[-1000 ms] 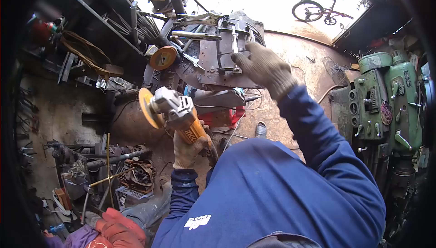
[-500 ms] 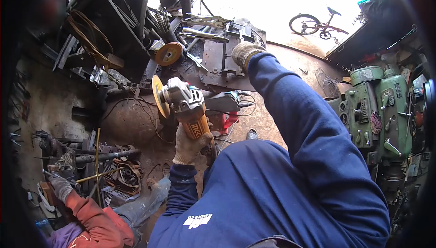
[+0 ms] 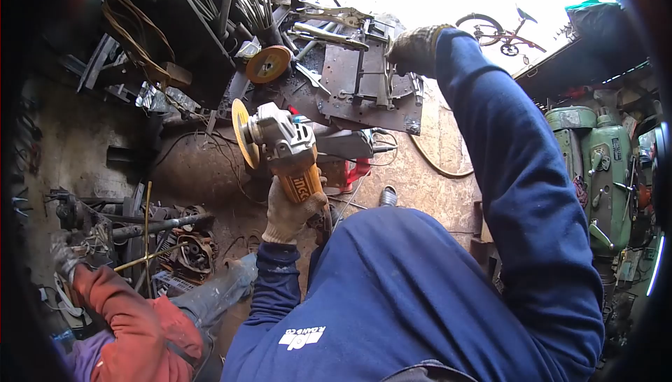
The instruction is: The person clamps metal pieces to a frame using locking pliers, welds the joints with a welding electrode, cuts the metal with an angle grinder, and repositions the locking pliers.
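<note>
My left hand (image 3: 288,210), in a pale knit glove, is wrapped round the orange body of an angle grinder (image 3: 292,161). The grinder's head points away from me, with its thin yellow disc (image 3: 243,133) on the left side. My right hand (image 3: 414,50), gloved too, reaches out over the workbench. Its fingers are curled at the right side of a metal frame (image 3: 387,88), and the fingertips are partly hidden. That frame lies on a dark steel plate (image 3: 339,71). Locking pliers (image 3: 334,15) lie at the frame's far left.
A larger orange disc (image 3: 268,65) and a can of rods (image 3: 268,36) stand left of the plate. Another grey power tool (image 3: 346,145) lies below the bench edge. A co-worker in a red sleeve (image 3: 122,305) is at lower left. A green machine (image 3: 607,172) stands right; a bicycle (image 3: 509,36) is outside.
My right hand has moved farther out and to the right along the metal frame. My left hand keeps hold of the angle grinder. The view has shifted slightly; the co-worker's arm has moved left and up.
</note>
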`<state>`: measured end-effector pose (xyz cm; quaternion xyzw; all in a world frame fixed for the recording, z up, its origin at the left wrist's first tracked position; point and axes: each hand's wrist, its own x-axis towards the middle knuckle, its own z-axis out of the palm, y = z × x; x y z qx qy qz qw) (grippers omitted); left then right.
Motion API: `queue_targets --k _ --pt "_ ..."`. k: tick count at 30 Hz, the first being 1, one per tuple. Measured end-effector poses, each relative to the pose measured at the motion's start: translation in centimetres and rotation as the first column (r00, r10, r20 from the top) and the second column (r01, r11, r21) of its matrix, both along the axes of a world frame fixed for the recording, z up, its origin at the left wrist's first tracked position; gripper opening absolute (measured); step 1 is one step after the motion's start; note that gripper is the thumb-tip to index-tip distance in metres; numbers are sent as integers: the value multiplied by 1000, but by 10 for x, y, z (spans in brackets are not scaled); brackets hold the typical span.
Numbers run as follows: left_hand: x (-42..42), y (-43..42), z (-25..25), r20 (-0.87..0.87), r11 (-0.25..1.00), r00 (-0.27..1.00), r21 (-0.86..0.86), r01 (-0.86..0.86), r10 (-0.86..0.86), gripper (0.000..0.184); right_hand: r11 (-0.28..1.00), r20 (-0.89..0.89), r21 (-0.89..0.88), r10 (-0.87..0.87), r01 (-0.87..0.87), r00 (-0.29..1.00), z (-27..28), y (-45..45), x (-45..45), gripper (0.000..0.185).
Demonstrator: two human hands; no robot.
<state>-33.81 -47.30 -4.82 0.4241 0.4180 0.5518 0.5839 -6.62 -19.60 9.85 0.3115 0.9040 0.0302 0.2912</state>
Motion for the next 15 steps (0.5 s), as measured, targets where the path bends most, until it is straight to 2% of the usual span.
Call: queue_targets --k 2,3,4,7,8,9,10,11,13,14,15 --pt "-1 2 2 34 1000 999 -17 -6 7 72 999 78 13 -39 38 996 11 -4 -8 21" --pt "-2 4 0 36 1000 999 -21 -7 8 72 999 79 9 -38 37 996 -3 7 -3 21" --pt "-2 6 -2 23 1000 999 -9 -24 24 72 998 37 65 24 -26 999 -30 26 9 21" --pt "1 13 -1 19 999 999 9 -50 50 72 899 92 292 315 -328 945 -48 40 12 19" --pt "1 14 0 25 998 998 10 -57 57 72 976 106 129 164 -177 981 -11 21 -6 19" --pt "-1 16 0 27 998 998 12 -61 61 72 1000 146 -30 14 -10 989 15 8 -19 20" --pt "-3 19 -2 -28 999 999 -10 -35 35 77 1000 149 -25 18 -15 989 22 5 -20 20" --pt "-4 21 -4 -80 999 997 -40 -7 4 82 998 75 -66 -9 14 997 27 0 -20 22" --pt "-8 26 -10 -109 999 994 -54 -6 0 80 992 10 -115 -45 46 999 39 -15 -20 25" --pt "-8 28 -12 -146 998 989 -63 -6 -4 78 913 -3 -243 -337 327 941 54 -31 -27 26" --pt "-7 29 -11 -144 998 990 -65 0 -10 78 740 20 -364 -601 566 799 62 -38 -31 27"
